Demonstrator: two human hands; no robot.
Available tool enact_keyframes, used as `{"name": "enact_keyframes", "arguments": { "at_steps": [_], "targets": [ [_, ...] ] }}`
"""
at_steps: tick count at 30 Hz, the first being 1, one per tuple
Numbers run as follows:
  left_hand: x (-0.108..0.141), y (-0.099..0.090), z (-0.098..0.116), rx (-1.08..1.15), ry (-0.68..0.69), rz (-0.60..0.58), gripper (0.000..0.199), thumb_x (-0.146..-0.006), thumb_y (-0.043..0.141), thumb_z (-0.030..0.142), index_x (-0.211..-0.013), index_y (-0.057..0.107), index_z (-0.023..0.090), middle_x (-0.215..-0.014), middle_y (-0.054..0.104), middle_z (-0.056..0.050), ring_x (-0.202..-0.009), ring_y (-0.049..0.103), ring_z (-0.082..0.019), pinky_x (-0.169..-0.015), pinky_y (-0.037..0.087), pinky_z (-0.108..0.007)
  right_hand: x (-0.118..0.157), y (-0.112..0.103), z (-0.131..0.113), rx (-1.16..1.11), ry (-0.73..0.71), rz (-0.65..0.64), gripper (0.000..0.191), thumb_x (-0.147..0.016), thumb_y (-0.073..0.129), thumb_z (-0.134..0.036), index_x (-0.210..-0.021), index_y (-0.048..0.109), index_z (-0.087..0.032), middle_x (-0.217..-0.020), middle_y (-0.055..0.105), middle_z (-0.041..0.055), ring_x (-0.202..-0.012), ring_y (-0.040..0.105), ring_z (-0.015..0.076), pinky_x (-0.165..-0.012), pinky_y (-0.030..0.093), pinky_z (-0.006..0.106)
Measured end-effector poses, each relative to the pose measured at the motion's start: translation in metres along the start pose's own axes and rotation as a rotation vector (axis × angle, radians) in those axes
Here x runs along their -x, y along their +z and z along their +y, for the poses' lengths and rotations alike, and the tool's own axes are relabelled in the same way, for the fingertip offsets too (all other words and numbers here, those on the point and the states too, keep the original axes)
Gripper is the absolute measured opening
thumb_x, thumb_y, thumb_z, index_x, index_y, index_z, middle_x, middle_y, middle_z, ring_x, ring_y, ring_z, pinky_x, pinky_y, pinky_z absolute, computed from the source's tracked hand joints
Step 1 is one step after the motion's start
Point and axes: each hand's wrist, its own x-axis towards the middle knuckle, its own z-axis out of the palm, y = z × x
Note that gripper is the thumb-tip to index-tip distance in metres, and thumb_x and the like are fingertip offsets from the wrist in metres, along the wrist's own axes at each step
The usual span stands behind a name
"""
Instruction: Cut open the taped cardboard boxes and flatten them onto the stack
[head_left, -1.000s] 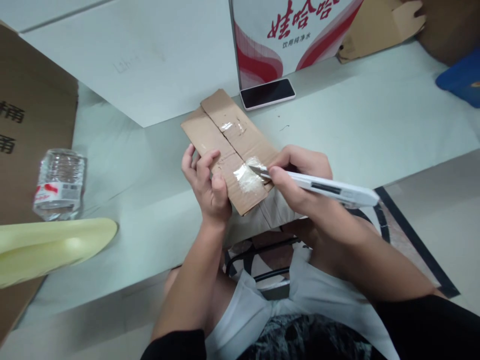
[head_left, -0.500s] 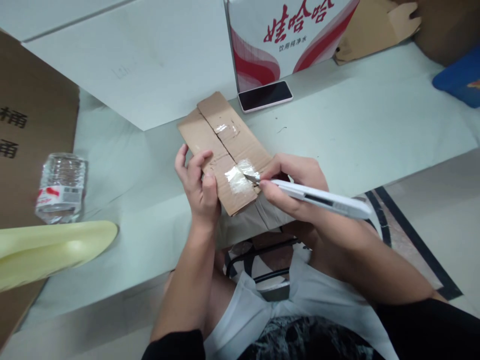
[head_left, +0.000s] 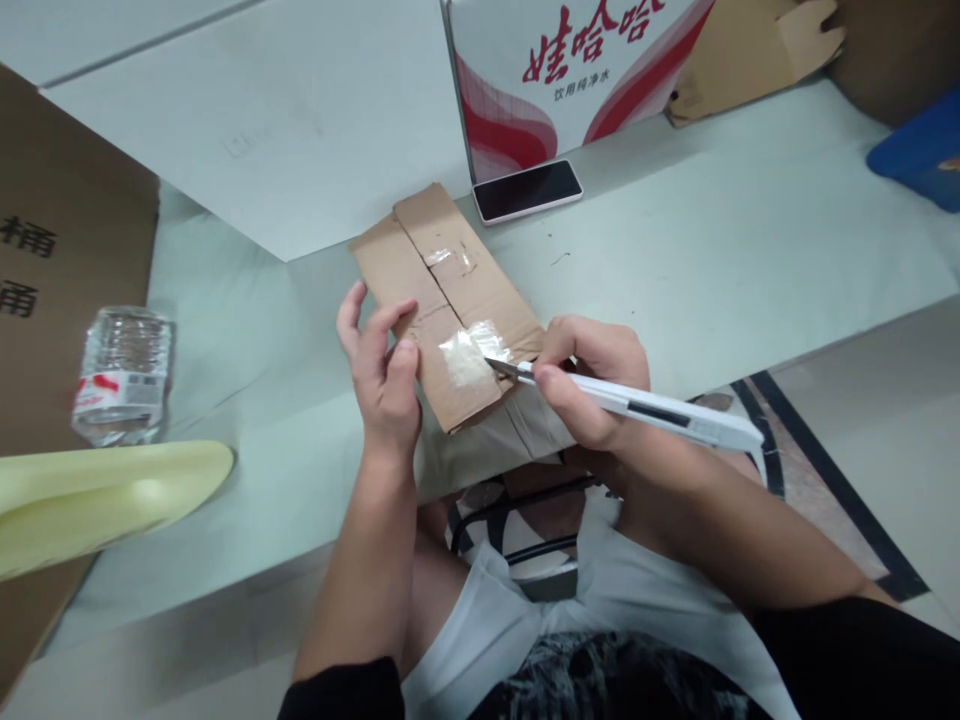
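Observation:
A small brown cardboard box (head_left: pixel 442 280) lies slanted on the table, its flaps meeting in a centre seam with clear tape (head_left: pixel 466 360) across the near end. My left hand (head_left: pixel 382 370) steadies the box's left side, index fingertip and thumb against it, the other fingers curled and apart. In my right hand (head_left: pixel 592 370) is a white utility knife (head_left: pixel 660 412), gripped between thumb and fingers. Its blade is out, and the tip meets the tape near the seam; how deep it goes I cannot tell.
A phone (head_left: pixel 527 192) lies beyond the box, before a white and red carton (head_left: pixel 570 110). To the left are a plastic water bottle (head_left: pixel 124 375), a pale yellow object (head_left: pixel 150 490) and a big brown carton (head_left: pixel 75 180). A blue object (head_left: pixel 919 160) stands far right.
The box has shifted slightly left and turned a little. My left hand has moved left with its grip looser, and the knife and right hand have moved slightly to the right.

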Motion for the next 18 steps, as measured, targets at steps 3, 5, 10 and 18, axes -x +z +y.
{"name": "enact_keyframes", "arguments": {
  "at_steps": [3, 5, 10, 18],
  "targets": [
    [0.003, -0.003, 0.01, 0.046, 0.163, -0.123, 0.077, -0.075, 0.067, 0.084, -0.132, 0.063, 0.032, -0.169, 0.029, -0.007, -0.161, 0.024, -0.041, -0.132, 0.024, -0.058, 0.0, 0.002, -0.001, 0.038, 0.085, 0.087, 0.023, -0.089, 0.063, -0.024, -0.068, 0.053, -0.02, -0.057, 0.048, -0.006, -0.05, 0.036, 0.0064, -0.049, 0.026, 0.025],
    [0.005, -0.003, 0.016, 0.038, 0.23, -0.181, 0.091, -0.063, 0.08, 0.082, -0.138, 0.058, 0.035, -0.172, 0.023, -0.006, -0.162, 0.02, -0.043, -0.133, 0.02, -0.06, 0.0, 0.002, -0.002, 0.037, 0.093, 0.091, 0.024, -0.091, 0.063, -0.026, -0.07, 0.055, -0.02, -0.057, 0.049, -0.0057, -0.05, 0.037, 0.0066, -0.049, 0.026, 0.025],
    [0.009, -0.002, 0.015, 0.06, 0.143, -0.155, 0.095, -0.064, 0.086, 0.073, -0.144, 0.049, 0.037, -0.173, 0.02, -0.009, -0.162, 0.02, -0.043, -0.13, 0.025, -0.062, 0.004, 0.004, 0.0, 0.001, 0.077, 0.105, 0.03, -0.097, 0.061, -0.04, -0.074, 0.059, -0.021, -0.061, 0.053, -0.0032, -0.053, 0.041, 0.0088, -0.05, 0.03, 0.027],
    [0.012, -0.01, -0.01, 0.206, 0.014, 0.117, 0.066, -0.088, 0.069, 0.059, -0.146, 0.056, 0.031, -0.162, 0.045, -0.008, -0.154, 0.042, -0.033, -0.129, 0.033, -0.048, -0.003, -0.004, 0.025, -0.034, -0.017, 0.335, 0.028, -0.097, 0.057, -0.048, -0.082, 0.055, -0.025, -0.078, 0.056, 0.0028, -0.075, 0.059, 0.0183, -0.07, 0.053, 0.038]
  ]
}}
